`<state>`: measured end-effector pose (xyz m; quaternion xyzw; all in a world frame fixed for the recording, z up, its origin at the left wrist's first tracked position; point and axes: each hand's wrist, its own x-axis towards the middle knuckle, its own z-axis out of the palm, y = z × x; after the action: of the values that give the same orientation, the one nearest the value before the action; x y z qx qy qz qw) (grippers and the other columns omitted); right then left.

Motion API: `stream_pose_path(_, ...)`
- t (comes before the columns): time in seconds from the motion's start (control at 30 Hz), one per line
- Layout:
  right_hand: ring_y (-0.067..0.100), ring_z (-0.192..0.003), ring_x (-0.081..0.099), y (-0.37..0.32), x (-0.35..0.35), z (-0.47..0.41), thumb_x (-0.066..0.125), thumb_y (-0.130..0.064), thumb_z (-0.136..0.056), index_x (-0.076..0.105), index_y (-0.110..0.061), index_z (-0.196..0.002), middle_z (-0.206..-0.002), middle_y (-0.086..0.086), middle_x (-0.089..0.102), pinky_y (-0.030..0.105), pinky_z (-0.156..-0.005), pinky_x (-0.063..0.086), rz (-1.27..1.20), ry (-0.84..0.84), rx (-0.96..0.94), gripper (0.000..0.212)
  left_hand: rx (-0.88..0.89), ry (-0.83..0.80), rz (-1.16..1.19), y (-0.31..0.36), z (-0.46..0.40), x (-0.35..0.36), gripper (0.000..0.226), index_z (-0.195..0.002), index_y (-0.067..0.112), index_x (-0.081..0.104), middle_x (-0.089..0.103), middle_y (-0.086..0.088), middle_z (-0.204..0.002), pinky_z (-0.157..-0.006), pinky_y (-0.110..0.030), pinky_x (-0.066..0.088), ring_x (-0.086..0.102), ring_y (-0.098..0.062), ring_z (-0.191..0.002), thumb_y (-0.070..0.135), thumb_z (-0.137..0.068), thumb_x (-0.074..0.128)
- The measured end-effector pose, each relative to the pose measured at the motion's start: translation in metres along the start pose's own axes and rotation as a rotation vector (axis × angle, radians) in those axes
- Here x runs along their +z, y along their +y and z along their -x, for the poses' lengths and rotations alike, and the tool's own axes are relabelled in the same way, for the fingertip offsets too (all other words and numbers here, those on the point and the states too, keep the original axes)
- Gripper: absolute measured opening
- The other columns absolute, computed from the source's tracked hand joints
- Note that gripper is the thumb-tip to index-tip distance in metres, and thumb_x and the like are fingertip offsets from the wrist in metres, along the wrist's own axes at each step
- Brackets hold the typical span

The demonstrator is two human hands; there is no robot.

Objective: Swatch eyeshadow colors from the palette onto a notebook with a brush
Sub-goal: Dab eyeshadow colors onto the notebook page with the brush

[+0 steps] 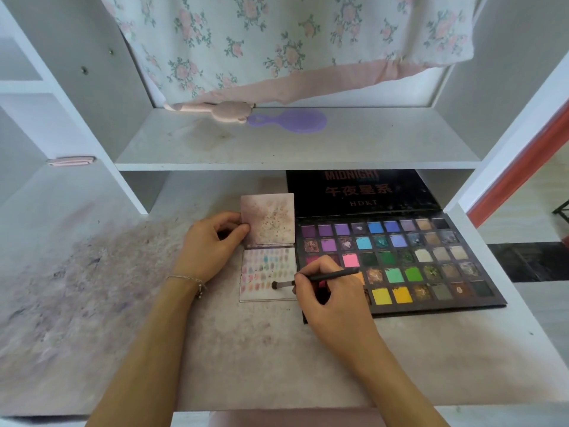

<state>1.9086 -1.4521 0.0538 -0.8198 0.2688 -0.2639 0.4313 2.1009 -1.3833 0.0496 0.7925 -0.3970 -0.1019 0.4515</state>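
A small open notebook [267,274] lies on the desk, its lower page covered with rows of pastel swatches. My left hand [212,245] pinches the left edge of its raised upper page. To the right lies a large open eyeshadow palette [400,260] with several rows of coloured pans. My right hand [326,295] grips a thin black brush [320,278], whose bristle tip touches the lower right of the swatch page. This hand covers the palette's lower left pans.
The palette's black lid [360,189] lies flat under a white shelf [295,149]. On the shelf rest a purple hand mirror [292,120] and a pink object [224,110]. Floral cloth [277,41] hangs behind. The desk top [92,288] is smudged with pigment.
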Motion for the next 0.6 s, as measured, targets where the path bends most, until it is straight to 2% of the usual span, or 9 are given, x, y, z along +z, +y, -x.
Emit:
stream_pose_path(0.13, 0.014, -0.074, 0.060, 0.0005, 0.0001, -0.0009, 0.056, -0.022, -0.086, 0.047, -0.036, -0.074, -0.072, -0.005, 0.064, 0.040, -0.067, 0.052, 0.000, -0.010, -0.005, 0.020, 0.001, 0.004, 0.002, -0.0001, 0.0002, -0.0004, 0.018, -0.086, 0.034, 0.061, 0.062, 0.022, -0.075, -0.067, -0.003, 0.040, 0.058, 0.007, -0.074, 0.016, -0.085, 0.061)
stream_pose_path(0.23, 0.015, -0.071, 0.059, 0.0005, 0.0001, -0.0007, 0.052, -0.028, -0.084, 0.046, -0.035, -0.073, -0.070, -0.005, 0.063, 0.040, -0.065, 0.051, -0.007, -0.014, -0.010, 0.015, -0.001, 0.001, -0.002, -0.0008, -0.0001, 0.0002, 0.017, -0.087, 0.032, 0.062, 0.062, 0.022, -0.075, -0.068, -0.007, 0.041, 0.058, 0.007, -0.075, 0.016, -0.085, 0.061)
stream_pose_path(0.4, 0.014, -0.072, 0.060, 0.0020, 0.0004, -0.0015, 0.054, -0.023, -0.087, 0.044, -0.038, -0.072, -0.071, -0.003, 0.064, 0.040, -0.066, 0.051, 0.007, -0.011, -0.005, 0.023, 0.011, 0.012, -0.017, -0.0016, 0.0001, -0.0001, 0.016, -0.087, 0.032, 0.061, 0.060, 0.023, -0.074, -0.064, 0.001, 0.039, 0.056, 0.011, -0.071, 0.016, -0.085, 0.062)
stream_pose_path(0.6, 0.014, -0.073, 0.061, 0.0030, 0.0010, -0.0012, 0.054, -0.024, -0.086, 0.046, -0.035, -0.073, -0.071, -0.003, 0.064, 0.041, -0.067, 0.052, -0.004, -0.012, -0.002, 0.019, 0.006, 0.006, -0.022, -0.0004, -0.0001, 0.0002, 0.015, -0.089, 0.030, 0.061, 0.061, 0.021, -0.074, -0.065, 0.000, 0.039, 0.056, 0.009, -0.073, 0.016, -0.085, 0.061)
